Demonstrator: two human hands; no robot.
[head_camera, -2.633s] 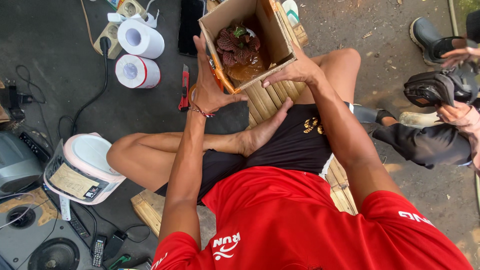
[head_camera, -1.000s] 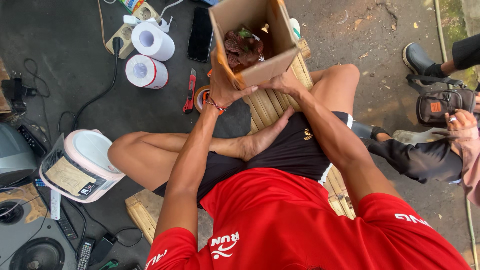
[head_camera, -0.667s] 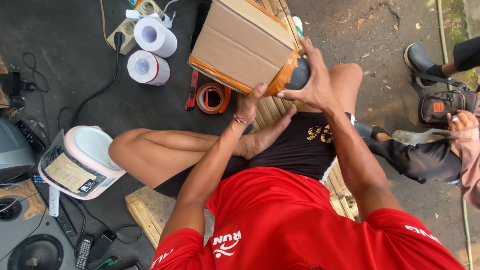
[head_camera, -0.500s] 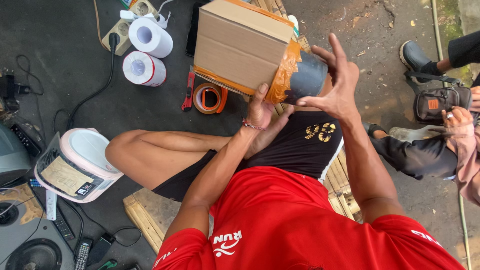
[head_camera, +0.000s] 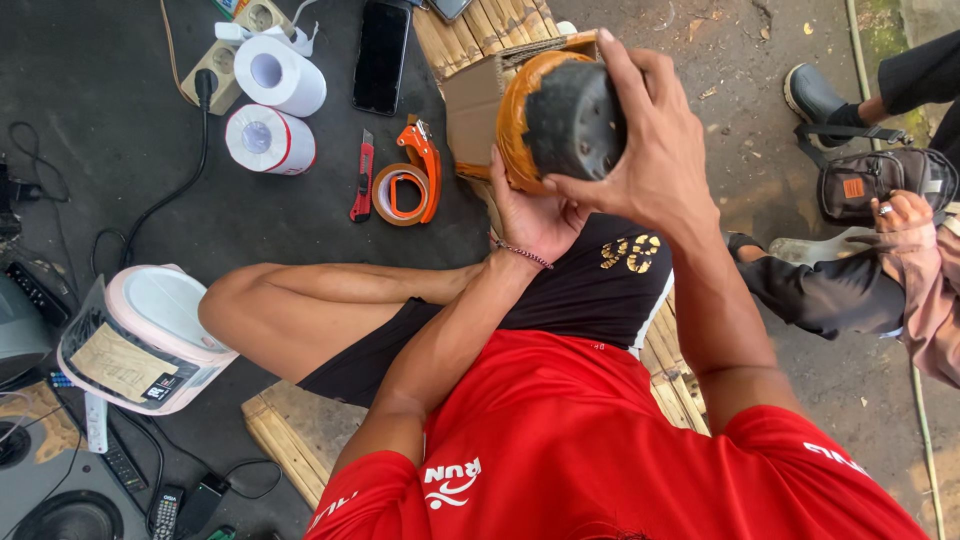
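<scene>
We're now holding the cardboard box (head_camera: 478, 105) closer to the cam than 0.5 s ago: its broad side was facing us then, now we're seeing it end-on, w/ only a narrow brown face showing left of our hands. The orange tape wrap (head_camera: 512, 120) and the dark round object (head_camera: 575, 120) at its near end are filling more of the view.

Our right hand (head_camera: 650, 150) is clamping over the dark object from above, fingers spread round it. Our left hand (head_camera: 535, 215) is cupping the taped end from below, palm up, fingers curled on it.

Box is sitting above our lap, over the wooden slats (head_camera: 480, 30); its long axis is running away from us, far end pointing toward the slats.

On the dark ground to the left: two white label rolls (head_camera: 268, 105), one w/ a red band, a red cutter (head_camera: 362, 178), an orange tape dispenser (head_camera: 405, 185), a black phone (head_camera: 380, 55). Lower left, a white-pink scale (head_camera: 150, 335) w/ a tan label on its front.
</scene>
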